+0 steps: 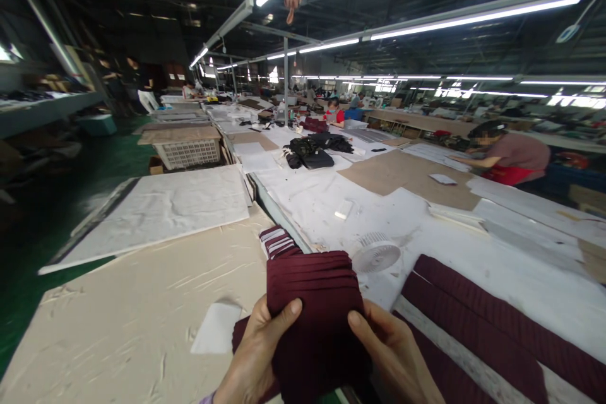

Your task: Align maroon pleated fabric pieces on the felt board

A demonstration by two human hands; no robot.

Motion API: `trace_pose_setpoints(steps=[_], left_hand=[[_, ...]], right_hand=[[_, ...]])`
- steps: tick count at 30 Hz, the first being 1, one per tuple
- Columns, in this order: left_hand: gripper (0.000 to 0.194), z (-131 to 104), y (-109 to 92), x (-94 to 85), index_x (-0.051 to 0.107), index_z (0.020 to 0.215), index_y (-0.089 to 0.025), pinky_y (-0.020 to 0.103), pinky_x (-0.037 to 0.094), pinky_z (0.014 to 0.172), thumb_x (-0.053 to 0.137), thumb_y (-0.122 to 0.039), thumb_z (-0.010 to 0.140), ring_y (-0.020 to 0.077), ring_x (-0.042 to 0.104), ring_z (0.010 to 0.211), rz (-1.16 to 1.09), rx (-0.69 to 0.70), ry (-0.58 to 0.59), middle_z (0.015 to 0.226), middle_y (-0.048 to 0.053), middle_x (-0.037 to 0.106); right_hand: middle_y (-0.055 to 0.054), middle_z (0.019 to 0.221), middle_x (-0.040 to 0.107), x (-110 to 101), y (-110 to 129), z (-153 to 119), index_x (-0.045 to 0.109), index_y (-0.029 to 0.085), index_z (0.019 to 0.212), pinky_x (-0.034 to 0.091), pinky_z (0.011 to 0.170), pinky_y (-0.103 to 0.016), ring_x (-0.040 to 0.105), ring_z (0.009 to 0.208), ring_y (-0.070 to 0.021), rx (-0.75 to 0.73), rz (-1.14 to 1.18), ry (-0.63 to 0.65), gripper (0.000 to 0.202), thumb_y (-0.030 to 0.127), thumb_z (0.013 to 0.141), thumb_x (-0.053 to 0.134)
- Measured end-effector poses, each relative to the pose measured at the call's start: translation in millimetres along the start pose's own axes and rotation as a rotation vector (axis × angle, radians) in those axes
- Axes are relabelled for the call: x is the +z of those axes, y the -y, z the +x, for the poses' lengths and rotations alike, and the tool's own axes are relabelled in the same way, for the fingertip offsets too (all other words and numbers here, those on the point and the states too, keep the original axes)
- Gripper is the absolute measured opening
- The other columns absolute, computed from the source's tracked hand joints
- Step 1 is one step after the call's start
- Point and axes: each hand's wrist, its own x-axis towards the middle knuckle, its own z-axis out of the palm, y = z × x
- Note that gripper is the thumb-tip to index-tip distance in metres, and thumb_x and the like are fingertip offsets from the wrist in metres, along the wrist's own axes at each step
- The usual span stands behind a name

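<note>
Left hand (255, 347) and right hand (398, 344) angle inward from below, partly closed around opposite sides of a maroon fabric stack (319, 322), thumbs flat on its near face, other fingers mostly hidden. The stack is between the beige sheet (142, 303) and small white fan (377, 257); its layered end points away from the person, long axis running near to far.
</note>
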Motion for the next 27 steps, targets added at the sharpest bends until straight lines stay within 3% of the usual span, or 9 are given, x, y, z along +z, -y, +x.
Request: trace_pose_setpoints(steps=[5,12,14,16,18,20,23,27], left_hand=[[0.043,-1.0,0.6,1.2,0.064,0.112,-0.016,0.033,0.056,0.077,0.075,-0.023,0.071,0.0231,0.07,0.084,-0.027,-0.01,0.011,0.092,0.009,0.075],[0.034,-3.2,0.8,-2.9,0.07,0.099,-0.016,0.031,0.055,0.078,0.078,-0.025,0.068,0.0225,0.07,0.084,-0.017,-0.012,0.015,0.089,0.008,0.075],[0.03,-3.6,0.4,-4.2,0.071,0.095,-0.016,0.031,0.055,0.077,0.079,-0.027,0.067,0.0224,0.07,0.083,-0.011,-0.006,0.009,0.089,0.008,0.075],[0.028,-3.8,0.5,-4.6,0.071,0.094,-0.017,0.029,0.055,0.074,0.077,-0.027,0.069,0.0219,0.07,0.082,0.024,-0.002,0.038,0.089,0.008,0.075],[0.028,-4.1,1.5,-3.7,0.072,0.097,-0.017,0.027,0.054,0.071,0.076,-0.027,0.071,0.0213,0.07,0.081,0.082,-0.006,0.121,0.088,0.008,0.075],[0.03,-4.7,3.5,-2.0,0.072,0.101,-0.017,0.027,0.053,0.071,0.074,-0.028,0.073,0.0206,0.07,0.079,0.143,-0.009,0.22,0.087,0.008,0.075],[0.033,-6.1,6.3,-0.4,0.071,0.105,-0.017,0.026,0.052,0.07,0.072,-0.031,0.075,0.0186,0.069,0.073,0.214,-0.004,0.298,0.086,0.007,0.075],[0.03,-7.1,5.6,-3.2,0.072,0.101,-0.017,0.026,0.052,0.069,0.073,-0.03,0.074,0.0176,0.069,0.072,0.206,0.003,0.272,0.084,0.006,0.075]], right_hand=[[0.001,0.059,0.054,0.0,-11.3,-3.8,0.061,0.015,0.064,0.039,0.052,-0.024,0.049,0.057,-0.0135,0.08,-0.047,-0.081,0.043,0.056,0.074,0.066],[-0.001,0.061,0.06,-5.3,-16.3,-3.5,0.064,0.015,0.067,0.046,0.053,-0.025,0.055,0.058,-0.0161,-0.013,-0.187,-0.057,0.042,0.055,0.08,0.06],[-0.004,0.073,0.065,-8.0,-13.6,-2.2,0.068,0.016,0.078,0.049,0.057,-0.027,0.06,0.066,-0.0185,-0.112,-0.297,-0.058,0.035,0.049,0.083,0.059],[-0.008,0.102,0.066,-9.4,-8.4,-0.6,0.068,0.02,0.093,0.053,0.075,-0.032,0.063,0.092,-0.0234,-0.318,-0.428,-0.145,0.024,0.041,0.083,0.061],[-0.008,0.13,0.053,-8.6,-1.4,0.8,0.066,0.026,0.102,0.046,0.097,-0.038,0.051,0.12,-0.0265,-0.532,-0.546,-0.254,0.024,0.035,0.081,0.065],[-0.005,0.141,0.042,-6.5,5.6,2.1,0.065,0.03,0.105,0.038,0.106,-0.042,0.041,0.13,-0.0266,-0.639,-0.64,-0.26,0.025,0.034,0.08,0.066],[-0.004,0.14,0.042,-4.9,12.8,4.3,0.067,0.031,0.101,0.04,0.104,-0.042,0.042,0.128,-0.0267,-0.622,-0.698,-0.172,0.023,0.034,0.078,0.069],[-0.007,0.131,0.052,-8.8,12.3,5.9,0.069,0.026,0.093,0.043,0.102,-0.039,0.049,0.122,-0.0264,-0.47,-0.555,-0.164,0.02,0.038,0.077,0.069]])
